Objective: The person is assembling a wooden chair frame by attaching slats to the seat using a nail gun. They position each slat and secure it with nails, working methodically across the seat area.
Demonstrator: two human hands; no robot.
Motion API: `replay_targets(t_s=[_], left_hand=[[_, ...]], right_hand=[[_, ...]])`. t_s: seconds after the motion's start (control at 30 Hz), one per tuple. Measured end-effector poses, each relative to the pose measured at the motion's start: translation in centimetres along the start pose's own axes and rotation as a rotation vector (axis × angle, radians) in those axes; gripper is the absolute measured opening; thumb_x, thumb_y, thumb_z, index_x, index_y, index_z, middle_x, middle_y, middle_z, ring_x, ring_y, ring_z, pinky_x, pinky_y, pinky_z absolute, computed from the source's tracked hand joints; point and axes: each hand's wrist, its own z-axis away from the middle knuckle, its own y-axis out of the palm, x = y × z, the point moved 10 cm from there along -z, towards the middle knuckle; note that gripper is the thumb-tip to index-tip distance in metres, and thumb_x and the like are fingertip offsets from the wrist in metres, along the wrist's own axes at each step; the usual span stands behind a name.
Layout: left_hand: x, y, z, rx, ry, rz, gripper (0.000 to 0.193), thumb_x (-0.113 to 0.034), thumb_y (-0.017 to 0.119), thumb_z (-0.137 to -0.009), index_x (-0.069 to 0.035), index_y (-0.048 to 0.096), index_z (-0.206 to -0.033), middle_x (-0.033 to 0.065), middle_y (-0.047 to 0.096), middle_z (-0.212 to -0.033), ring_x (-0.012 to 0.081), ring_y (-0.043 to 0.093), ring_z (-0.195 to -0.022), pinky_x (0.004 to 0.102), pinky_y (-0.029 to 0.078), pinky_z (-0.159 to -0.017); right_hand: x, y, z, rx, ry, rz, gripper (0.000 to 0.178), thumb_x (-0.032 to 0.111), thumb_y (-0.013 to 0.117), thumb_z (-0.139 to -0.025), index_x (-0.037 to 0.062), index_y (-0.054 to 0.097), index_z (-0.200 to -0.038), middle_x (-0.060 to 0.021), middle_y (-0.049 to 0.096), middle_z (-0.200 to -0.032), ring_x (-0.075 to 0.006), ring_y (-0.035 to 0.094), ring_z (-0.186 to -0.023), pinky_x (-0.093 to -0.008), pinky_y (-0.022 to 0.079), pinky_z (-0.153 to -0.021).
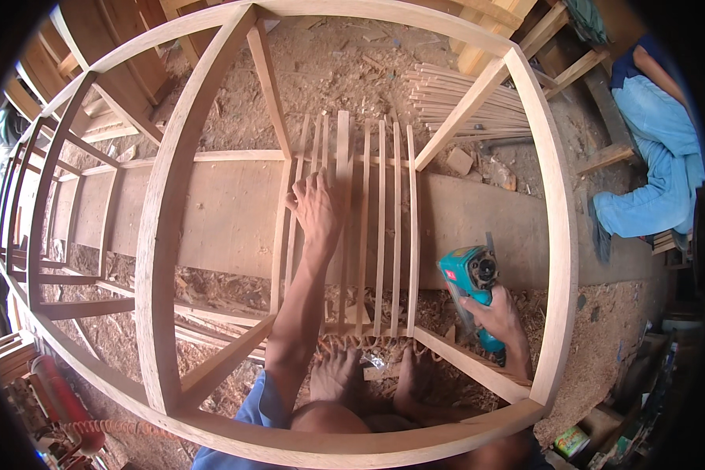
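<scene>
Person in blue pants point(656, 149) gets chopped off at the edge — and the right hand point(496, 315) hides some of the teal power tool point(464, 270).

Wide fisheye view under moderately bright, mostly diffuse light. The strongest glare lies at nine o'clock, where the margin washes out to bluish white and fine detail is lost. Between three and five o'clock the scene dims, and objects near the rim merge into darkness. Black vignetting fills the corners. The outer members of the wooden frame point(560, 196) appear bowed, most strongly toward the periphery. Shadows are soft, with faint shading on the plywood board point(478, 227). The central slats point(381, 227) are reasonably sharp; definition softens toward the rim.
</scene>
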Motion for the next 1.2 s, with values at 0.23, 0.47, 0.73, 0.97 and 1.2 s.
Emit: replay_targets(t_s=[0.23, 0.47, 0.73, 0.97, 1.2], left_hand=[[-1.1, -0.4, 0.2, 0.067, -0.028, 0.058, 0.027, -0.018, 0.058, -0.092, -0.006, 0.063, -0.115, 0.0134, 0.069, -0.112, 0.0317, 0.055, -0.111, 0.0504, 0.033, -0.096], [-1.2, 0.4, 1.0, 0.073, 0.027, 0.113, 0.027, -0.016, 0.054, -0.092, -0.005, 0.063, -0.116, 0.0146, 0.070, -0.111, 0.0316, 0.057, -0.110, 0.0500, 0.033, -0.098], [-0.5, 1.7, 1.9, 0.174, 0.069, 0.011, 0.039, -0.013, 0.053, -0.092, -0.004, 0.056, -0.130, 0.0120, 0.068, -0.120, 0.0282, 0.056, -0.114, 0.0508, 0.032, -0.101], [-0.3, 1.6, 1.8, 0.112, 0.116, 0.025, 0.049, -0.016, 0.055, -0.091, -0.002, 0.054, -0.138, 0.0120, 0.064, -0.133, 0.0290, 0.055, -0.119, 0.0505, 0.033, -0.103], [-0.4, 1.5, 2.0, 0.227, 0.095, 0.069, 0.058, -0.010, 0.057, -0.086, 0.002, 0.050, -0.142, 0.0144, 0.059, -0.138, 0.0283, 0.052, -0.127, 0.0512, 0.033, -0.106]], right_hand=[[0.8, 0.2, 0.2, 0.032, 0.000, -0.013, 0.041, 0.033, 0.079, -0.084, -0.0059, 0.068, -0.094, -0.0190, 0.067, -0.071, -0.0292, 0.070, -0.063, -0.0421, 0.053, -0.062], [0.7, 0.3, -0.4, 0.004, -0.008, 0.050, 0.046, 0.035, 0.078, -0.083, -0.0053, 0.069, -0.104, -0.0254, 0.071, -0.086, -0.0436, 0.070, -0.093, -0.0482, 0.053, -0.083], [7.7, -1.7, -3.5, 0.018, -0.155, 0.055, 0.040, 0.032, 0.075, -0.086, -0.0042, 0.066, -0.100, -0.0135, 0.067, -0.070, -0.0234, 0.067, -0.057, -0.0388, 0.055, -0.061], [20.1, -0.8, -11.5, 0.140, -0.381, 0.048, 0.024, 0.023, 0.070, -0.089, 0.0017, 0.062, -0.079, -0.0025, 0.056, -0.059, -0.0120, 0.057, -0.048, -0.0306, 0.048, -0.048], [25.6, 4.6, -18.2, 0.231, -0.422, 0.056, 0.024, 0.023, 0.066, -0.083, -0.0001, 0.065, -0.076, -0.0061, 0.059, -0.058, -0.0156, 0.060, -0.048, -0.0323, 0.052, -0.052]])
